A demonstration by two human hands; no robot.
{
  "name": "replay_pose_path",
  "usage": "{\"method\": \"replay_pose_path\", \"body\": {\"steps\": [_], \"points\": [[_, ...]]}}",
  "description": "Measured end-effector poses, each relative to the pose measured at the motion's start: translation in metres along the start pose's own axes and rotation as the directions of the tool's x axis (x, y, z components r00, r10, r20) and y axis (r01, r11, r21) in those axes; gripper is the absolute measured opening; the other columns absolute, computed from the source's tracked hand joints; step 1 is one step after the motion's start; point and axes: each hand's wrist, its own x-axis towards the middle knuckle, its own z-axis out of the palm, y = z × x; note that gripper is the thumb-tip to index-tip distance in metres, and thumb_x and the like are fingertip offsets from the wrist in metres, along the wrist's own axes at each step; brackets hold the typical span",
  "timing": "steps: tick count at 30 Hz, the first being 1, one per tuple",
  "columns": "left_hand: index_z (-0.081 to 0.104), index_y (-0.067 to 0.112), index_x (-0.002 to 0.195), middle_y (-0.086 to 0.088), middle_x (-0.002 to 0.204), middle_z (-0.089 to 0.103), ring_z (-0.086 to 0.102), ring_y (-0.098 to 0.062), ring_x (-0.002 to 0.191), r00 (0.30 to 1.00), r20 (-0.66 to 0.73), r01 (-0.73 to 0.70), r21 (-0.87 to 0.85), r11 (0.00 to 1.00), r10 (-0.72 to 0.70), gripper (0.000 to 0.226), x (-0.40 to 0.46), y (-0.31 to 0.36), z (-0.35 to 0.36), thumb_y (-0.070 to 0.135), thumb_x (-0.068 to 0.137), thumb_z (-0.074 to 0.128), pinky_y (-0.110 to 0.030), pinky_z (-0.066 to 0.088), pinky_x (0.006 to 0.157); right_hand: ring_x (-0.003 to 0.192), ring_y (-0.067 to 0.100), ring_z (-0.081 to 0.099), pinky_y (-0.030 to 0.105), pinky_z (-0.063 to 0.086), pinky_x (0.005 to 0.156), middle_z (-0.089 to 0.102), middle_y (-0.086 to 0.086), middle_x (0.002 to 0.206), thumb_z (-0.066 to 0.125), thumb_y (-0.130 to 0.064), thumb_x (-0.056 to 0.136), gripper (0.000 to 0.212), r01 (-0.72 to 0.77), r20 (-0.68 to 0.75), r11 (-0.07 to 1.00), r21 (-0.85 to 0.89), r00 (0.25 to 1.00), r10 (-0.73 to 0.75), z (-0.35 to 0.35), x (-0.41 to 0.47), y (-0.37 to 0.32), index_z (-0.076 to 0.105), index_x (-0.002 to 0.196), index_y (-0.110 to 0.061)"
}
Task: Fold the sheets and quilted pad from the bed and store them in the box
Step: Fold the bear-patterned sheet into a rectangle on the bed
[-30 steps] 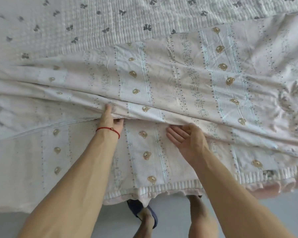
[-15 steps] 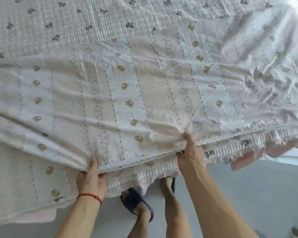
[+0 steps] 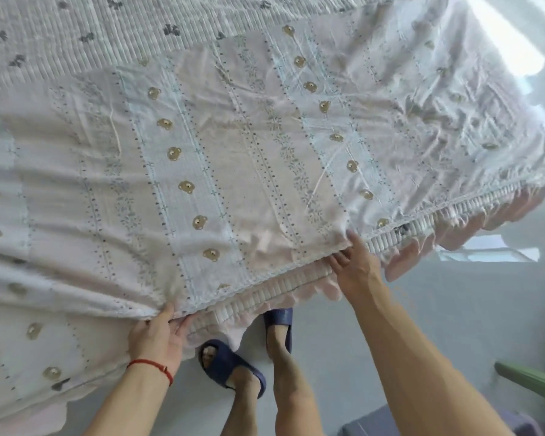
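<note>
I have the pink sheet (image 3: 233, 158) by its folded-over edge at the near side of the bed (image 3: 76, 23), where the lace hem lies just above the ruffled trim (image 3: 277, 287). My left hand (image 3: 156, 336) has its grip pinched on the hem, thumb on top and fingers curled under the cloth; my right hand (image 3: 354, 265) has its grip closed on the same hem further along, fingers tucked under the edge. The sheet lies doubled across the bed, over the quilted pad (image 3: 114, 17) with the small dark bows, which shows bare at the far side. No box is in sight. The risk I see is an uneven fold: the right part of the sheet is heavily wrinkled and hangs off the bed corner, so if I pull harder with one hand the hem will skew and the layers will drift apart. The thin cloth could also slip out of my pinch, since I hold only the very edge
</note>
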Motion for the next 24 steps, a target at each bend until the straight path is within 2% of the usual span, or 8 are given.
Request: {"method": "replay_pose_path", "body": {"steps": [5, 7, 10, 15, 18, 21, 22, 24], "points": [[0.053, -0.012, 0.129, -0.031, 0.115, 0.067, 0.075, -0.041, 0.088, 0.999, -0.013, -0.035, 0.058, 0.998, 0.036, 0.034, 0.000, 0.002, 0.007, -0.002, 0.097, 0.061, -0.043, 0.064, 0.067, 0.081, 0.027, 0.074, 0.038, 0.064, 0.077, 0.069, 0.011, 0.087, 0.077, -0.026, 0.092, 0.024, 0.192, -0.195, 0.957, -0.216, 0.952, -0.235, -0.010, 0.020, -0.054, 0.062, 0.086, -0.008], [0.054, -0.012, 0.128, -0.031, 0.115, 0.068, 0.074, -0.039, 0.093, 0.998, -0.018, -0.059, 0.069, 0.996, 0.060, 0.033, -0.005, -0.003, 0.002, 0.000, 0.098, 0.062, -0.041, 0.064, 0.069, 0.080, 0.024, 0.074, 0.033, 0.063, 0.069, 0.070, 0.009, 0.089, 0.077, -0.022, 0.093, 0.020, 0.251, -0.151, 0.944, -0.216, 0.946, -0.286, -0.016, 0.021, -0.051, 0.065, 0.090, -0.006], [0.053, -0.012, 0.127, -0.030, 0.114, 0.067, 0.073, -0.035, 0.092, 0.996, -0.034, -0.078, 0.116, 0.990, 0.082, 0.034, -0.004, -0.007, -0.002, 0.002, 0.098, 0.062, -0.043, 0.064, 0.073, 0.076, 0.018, 0.072, 0.032, 0.063, 0.064, 0.071, 0.008, 0.094, 0.076, -0.017, 0.093, 0.015, 0.198, -0.146, 0.960, -0.196, 0.963, -0.228, -0.029, 0.027, -0.033, 0.063, 0.090, -0.010], [0.053, -0.013, 0.125, -0.028, 0.113, 0.068, 0.075, -0.033, 0.087, 0.995, -0.038, -0.088, 0.168, 0.982, 0.096, 0.032, -0.005, -0.006, -0.001, 0.002, 0.098, 0.063, -0.045, 0.064, 0.074, 0.090, 0.027, 0.076, 0.041, 0.064, 0.076, 0.075, 0.013, 0.106, 0.080, -0.019, 0.089, 0.020, 0.203, -0.143, 0.949, -0.240, 0.960, -0.242, -0.035, 0.041, -0.026, 0.066, 0.099, -0.008], [0.056, -0.010, 0.124, -0.026, 0.113, 0.069, 0.076, -0.033, 0.086, 0.991, -0.064, -0.106, 0.167, 0.980, 0.118, 0.029, -0.015, -0.009, -0.006, 0.003, 0.098, 0.063, -0.043, 0.064, 0.074, 0.097, 0.024, 0.073, 0.038, 0.060, 0.089, 0.071, 0.009, 0.113, 0.081, -0.027, 0.088, 0.032, 0.211, -0.185, 0.940, -0.268, 0.946, -0.265, -0.028, 0.035, -0.022, 0.062, 0.107, -0.011], [0.059, -0.009, 0.117, -0.023, 0.107, 0.072, 0.076, -0.036, 0.085, 0.994, -0.072, -0.069, 0.203, 0.977, 0.085, 0.024, -0.019, -0.009, 0.001, 0.002, 0.097, 0.065, -0.041, 0.065, 0.071, 0.124, 0.015, 0.044, 0.027, 0.033, 0.112, 0.035, 0.002, 0.147, 0.072, -0.033, 0.093, 0.072, 0.329, -0.259, 0.748, -0.577, 0.795, -0.549, -0.003, -0.001, -0.008, 0.030, 0.149, -0.014], [0.060, -0.008, 0.112, -0.023, 0.103, 0.073, 0.076, -0.037, 0.083, 0.993, -0.086, -0.060, 0.210, 0.976, 0.079, 0.020, -0.015, -0.006, -0.001, 0.002, 0.096, 0.067, -0.042, 0.065, 0.071, 0.133, 0.019, 0.037, 0.036, 0.028, 0.119, 0.030, 0.005, 0.150, 0.069, -0.032, 0.093, 0.075, 0.413, -0.168, 0.607, -0.679, 0.717, -0.676, 0.015, -0.019, 0.005, 0.026, 0.152, -0.017], [0.062, -0.006, 0.102, -0.020, 0.096, 0.074, 0.076, -0.037, 0.079, 0.992, -0.110, -0.033, 0.241, 0.970, 0.061, 0.013, -0.012, -0.005, 0.003, 0.002, 0.094, 0.070, -0.044, 0.064, 0.073, 0.138, 0.024, 0.035, 0.051, 0.028, 0.119, 0.036, 0.007, 0.147, 0.070, -0.032, 0.091, 0.066, 0.650, 0.243, 0.277, -0.707, 0.592, -0.769, 0.048, -0.051, 0.036, 0.037, 0.147, -0.020]]}}
